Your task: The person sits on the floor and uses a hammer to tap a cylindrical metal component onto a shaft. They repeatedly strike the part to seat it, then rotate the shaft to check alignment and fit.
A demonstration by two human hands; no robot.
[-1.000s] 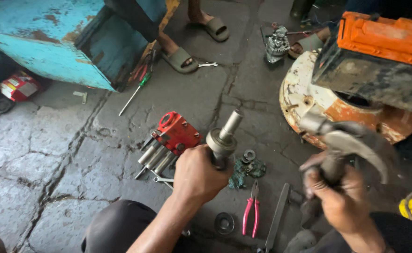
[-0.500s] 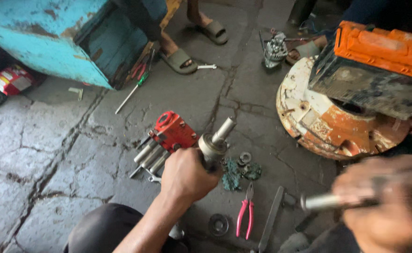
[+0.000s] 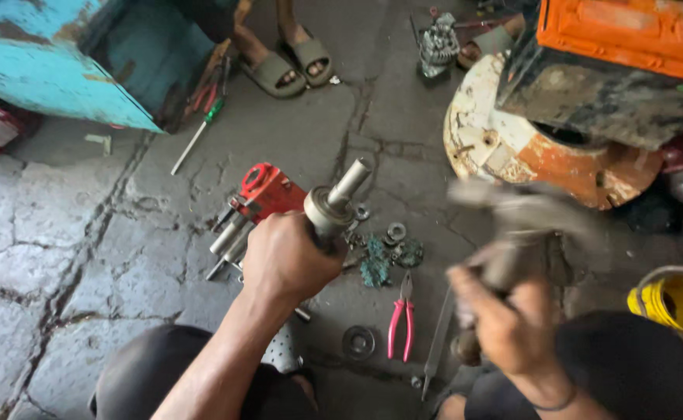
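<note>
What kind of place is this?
Probably a repair workshop floor. The left hand grips a metal shaft, the right hand swings a hammer, and pink pliers lie on cracked concrete.

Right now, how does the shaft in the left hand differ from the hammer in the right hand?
The shaft is sharp in the picture and points up to the right; the hammer is blurred. The shaft is bright and stepped; the hammer looks grey with a broad head. The left hand and right hand each grip one.
</note>
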